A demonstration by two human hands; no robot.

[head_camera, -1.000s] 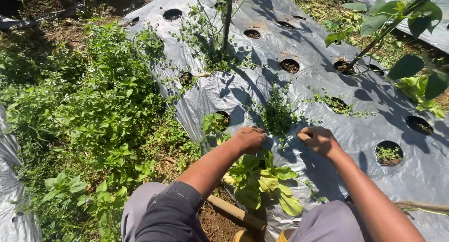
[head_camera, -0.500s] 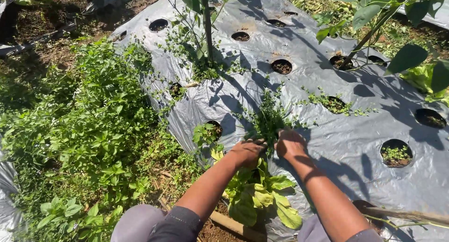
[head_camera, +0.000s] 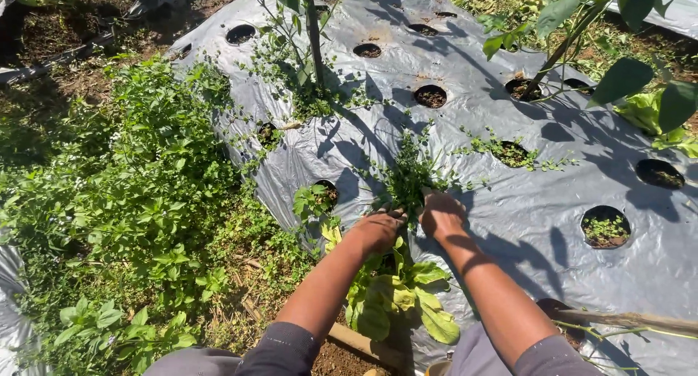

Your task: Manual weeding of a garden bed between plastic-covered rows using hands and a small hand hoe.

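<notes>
Weed clump (head_camera: 411,174) gripped between left hand (head_camera: 378,227) and right hand (head_camera: 440,215).

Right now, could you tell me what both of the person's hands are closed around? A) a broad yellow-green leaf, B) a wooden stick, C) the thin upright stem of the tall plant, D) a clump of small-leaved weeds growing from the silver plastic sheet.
D: the left hand and right hand meet at the base of the weed clump, which rises from the silver plastic sheet.

Silver-grey plastic mulch sheet (head_camera: 509,231), dark round planting holes (head_camera: 430,96), green weeds (head_camera: 411,172), yellow-green leafy plant (head_camera: 392,300), dark grey sleeves (head_camera: 280,350).
</notes>
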